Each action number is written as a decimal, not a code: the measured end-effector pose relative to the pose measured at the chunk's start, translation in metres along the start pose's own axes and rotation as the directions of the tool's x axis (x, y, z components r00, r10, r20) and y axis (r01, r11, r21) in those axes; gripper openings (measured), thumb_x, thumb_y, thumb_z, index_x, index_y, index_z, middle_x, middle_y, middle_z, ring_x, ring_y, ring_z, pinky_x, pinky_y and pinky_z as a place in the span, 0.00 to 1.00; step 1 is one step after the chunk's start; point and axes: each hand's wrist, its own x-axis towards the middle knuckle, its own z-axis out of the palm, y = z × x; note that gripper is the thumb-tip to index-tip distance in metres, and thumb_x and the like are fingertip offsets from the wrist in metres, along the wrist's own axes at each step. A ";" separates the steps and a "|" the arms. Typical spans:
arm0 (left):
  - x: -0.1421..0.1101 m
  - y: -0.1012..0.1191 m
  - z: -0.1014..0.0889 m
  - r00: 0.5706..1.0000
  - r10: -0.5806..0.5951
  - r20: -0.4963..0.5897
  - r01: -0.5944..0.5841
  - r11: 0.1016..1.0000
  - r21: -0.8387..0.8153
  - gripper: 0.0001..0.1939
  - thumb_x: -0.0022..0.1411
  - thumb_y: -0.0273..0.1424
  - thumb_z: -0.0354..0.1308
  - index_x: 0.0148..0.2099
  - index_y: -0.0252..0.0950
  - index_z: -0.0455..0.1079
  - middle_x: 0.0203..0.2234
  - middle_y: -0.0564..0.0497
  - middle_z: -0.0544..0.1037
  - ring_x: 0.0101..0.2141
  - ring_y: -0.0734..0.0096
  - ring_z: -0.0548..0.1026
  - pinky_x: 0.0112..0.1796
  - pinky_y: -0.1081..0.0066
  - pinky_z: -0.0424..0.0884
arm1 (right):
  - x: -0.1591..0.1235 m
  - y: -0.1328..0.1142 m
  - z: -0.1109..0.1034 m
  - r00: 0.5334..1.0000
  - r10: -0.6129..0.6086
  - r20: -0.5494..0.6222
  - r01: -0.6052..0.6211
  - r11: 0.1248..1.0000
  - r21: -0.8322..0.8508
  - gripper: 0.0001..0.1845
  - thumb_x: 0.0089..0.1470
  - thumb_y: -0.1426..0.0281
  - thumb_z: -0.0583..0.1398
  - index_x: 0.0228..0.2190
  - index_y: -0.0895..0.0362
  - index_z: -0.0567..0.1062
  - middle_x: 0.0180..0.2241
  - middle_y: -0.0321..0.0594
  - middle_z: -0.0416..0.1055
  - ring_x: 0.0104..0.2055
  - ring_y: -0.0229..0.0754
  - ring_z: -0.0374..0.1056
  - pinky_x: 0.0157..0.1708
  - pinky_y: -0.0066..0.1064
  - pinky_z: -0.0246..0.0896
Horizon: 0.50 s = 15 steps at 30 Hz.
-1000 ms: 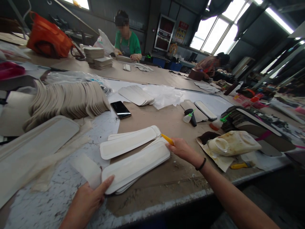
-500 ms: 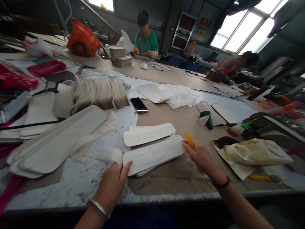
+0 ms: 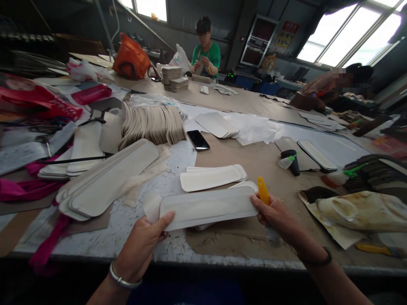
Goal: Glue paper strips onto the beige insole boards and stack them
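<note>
Both hands hold one long white padded strip [image 3: 208,206] level above the table's near edge. My left hand [image 3: 144,243] pinches its left end, thumb on top. My right hand [image 3: 275,214] grips its right end and also holds a yellow-handled tool [image 3: 263,190] that sticks up between the fingers. Under the strip lie a few more white strips [image 3: 203,226]. Another white strip pile [image 3: 213,176] rests just beyond on brown paper.
A black phone [image 3: 198,140] lies mid-table. Fanned beige pieces [image 3: 152,123] and long white strips [image 3: 108,180] sit to the left. A stained glue container [image 3: 356,209] and small bottles [image 3: 291,161] are on the right. Two other people work at the far side.
The top strip has been lifted off its pile and now hangs between both hands, nearer to me. My view has swung left and the yellow tool now points upward.
</note>
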 end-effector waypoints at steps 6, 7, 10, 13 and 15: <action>0.002 -0.006 -0.004 0.996 -0.020 0.090 0.024 0.999 -0.049 0.29 0.45 0.43 0.68 0.48 0.36 0.71 0.37 0.49 0.80 0.40 0.65 0.71 0.34 0.74 0.65 | -0.003 0.005 -0.001 1.000 0.018 0.020 -0.019 0.999 0.040 0.26 0.40 0.47 0.63 0.23 0.56 0.63 0.13 0.25 0.55 0.13 0.28 0.51 0.12 0.21 0.45; 0.003 -0.006 -0.004 0.994 -0.022 0.105 0.028 0.998 -0.055 0.28 0.46 0.42 0.67 0.49 0.36 0.71 0.37 0.49 0.80 0.40 0.65 0.71 0.34 0.74 0.65 | -0.003 0.006 -0.002 1.000 0.022 0.020 -0.023 0.998 0.052 0.27 0.39 0.47 0.63 0.23 0.56 0.63 0.13 0.25 0.55 0.13 0.28 0.51 0.12 0.21 0.45; 0.004 -0.007 -0.003 0.991 -0.031 0.134 0.042 0.996 -0.083 0.26 0.47 0.41 0.68 0.47 0.35 0.72 0.36 0.48 0.79 0.38 0.65 0.71 0.32 0.74 0.66 | -0.004 0.008 -0.004 1.000 0.021 0.016 -0.022 0.997 0.075 0.27 0.39 0.47 0.64 0.23 0.56 0.62 0.13 0.25 0.55 0.13 0.28 0.51 0.12 0.22 0.44; 0.004 -0.006 -0.002 0.985 -0.043 0.167 0.067 0.988 -0.142 0.22 0.45 0.39 0.70 0.42 0.35 0.74 0.31 0.50 0.77 0.31 0.70 0.70 0.27 0.76 0.65 | -0.006 0.010 -0.007 0.999 0.023 0.033 -0.026 0.994 0.109 0.28 0.39 0.47 0.64 0.23 0.56 0.61 0.13 0.25 0.55 0.13 0.28 0.50 0.12 0.21 0.43; 0.004 -0.004 0.000 0.979 -0.056 0.198 0.095 0.976 -0.195 0.18 0.42 0.37 0.72 0.35 0.35 0.74 0.27 0.52 0.75 0.25 0.75 0.66 0.23 0.77 0.63 | -0.007 0.010 -0.008 0.997 0.035 0.065 -0.046 0.985 0.168 0.28 0.39 0.47 0.65 0.23 0.56 0.61 0.12 0.25 0.55 0.13 0.28 0.49 0.12 0.21 0.42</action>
